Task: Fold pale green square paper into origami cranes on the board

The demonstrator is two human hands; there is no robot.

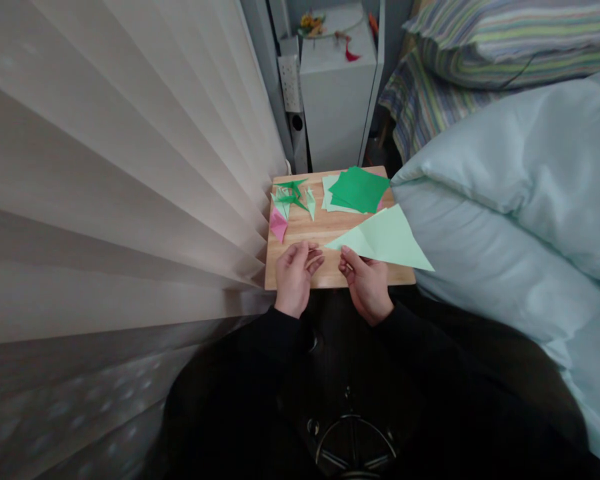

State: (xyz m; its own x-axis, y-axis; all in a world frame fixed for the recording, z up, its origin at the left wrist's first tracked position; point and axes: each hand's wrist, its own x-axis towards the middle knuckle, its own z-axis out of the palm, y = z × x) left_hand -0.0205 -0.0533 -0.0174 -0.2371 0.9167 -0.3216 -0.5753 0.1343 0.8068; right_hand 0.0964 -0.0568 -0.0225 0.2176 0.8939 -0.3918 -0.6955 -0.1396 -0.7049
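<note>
Black sleeves point(413, 333) stretch forward; the right hand point(367, 283) pinches folded pale green paper point(387, 237) spreading just beyond it, while the left hand point(295, 277), slack and slightly spread, is near the paper's tip.

Pale green paper point(387, 239), folded triangular, held

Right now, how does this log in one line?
right hand: pinching sheet | left hand: near sheet tip, nothing visible held | board: folded pieces far-left, paper stack far-right

We saw dim light, soft shadows in the curtain point(155, 147) left of our grip point(369, 283), darkness below it.
</note>
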